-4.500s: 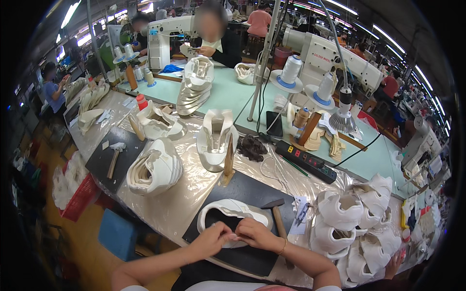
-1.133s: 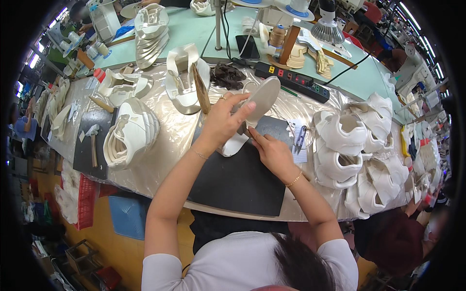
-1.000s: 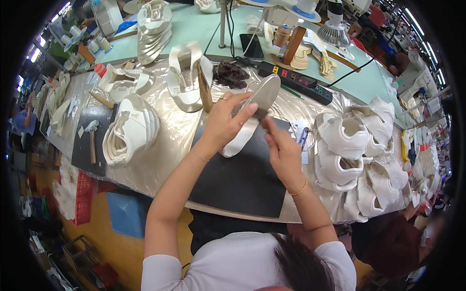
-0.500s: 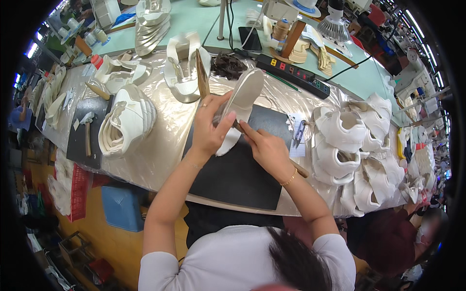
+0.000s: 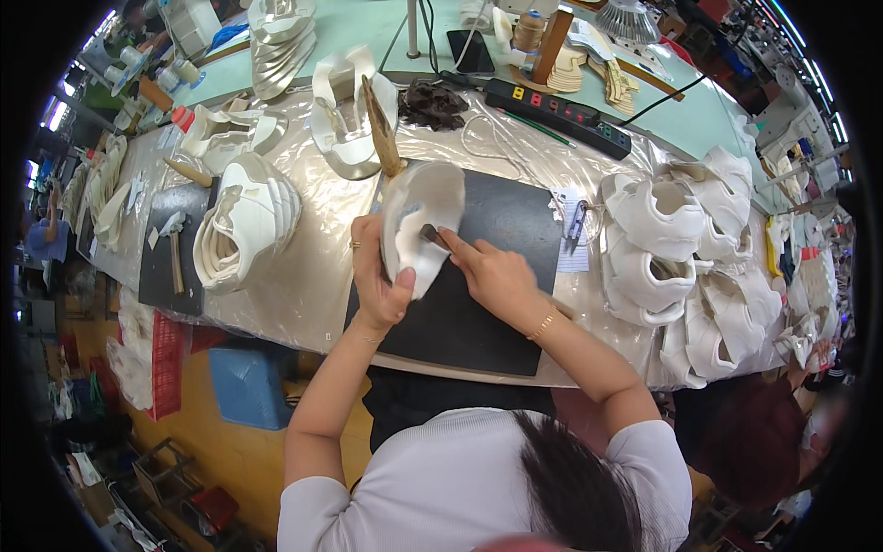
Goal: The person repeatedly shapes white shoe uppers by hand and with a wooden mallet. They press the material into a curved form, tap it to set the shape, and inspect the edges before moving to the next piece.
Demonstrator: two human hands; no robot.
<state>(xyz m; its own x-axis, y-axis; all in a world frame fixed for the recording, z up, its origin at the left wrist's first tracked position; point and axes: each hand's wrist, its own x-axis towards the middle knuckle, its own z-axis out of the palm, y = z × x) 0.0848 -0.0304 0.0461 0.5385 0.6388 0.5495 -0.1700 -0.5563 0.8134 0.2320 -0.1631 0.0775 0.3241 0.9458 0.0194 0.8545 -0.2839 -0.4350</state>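
Observation:
My left hand [image 5: 375,281] grips the side of a white shoe upper [image 5: 412,207], with the thumb on its near end. The upper is slightly blurred and tilted up over a black board [image 5: 501,248]. A pointed wooden peg [image 5: 381,129] rises just behind its far end; whether they touch I cannot tell. My right hand [image 5: 497,285] is closed around what looks like a hammer [image 5: 432,234], its dark head against the inside of the upper. Part of its wooden handle shows behind my wrist.
Stacked white uppers stand left [image 5: 246,225] and right [image 5: 653,221]. Another hammer [image 5: 175,253] lies on a smaller black board. Behind are a power strip [image 5: 556,115], a phone [image 5: 470,52] and a dark crumpled bundle [image 5: 432,104]. Thread snips [image 5: 577,224] rest on paper. A blue stool [image 5: 246,386] stands below.
The upper has turned and come lower and nearer, with my left hand moving down and left along it. The hammer's head has come onto its inner face.

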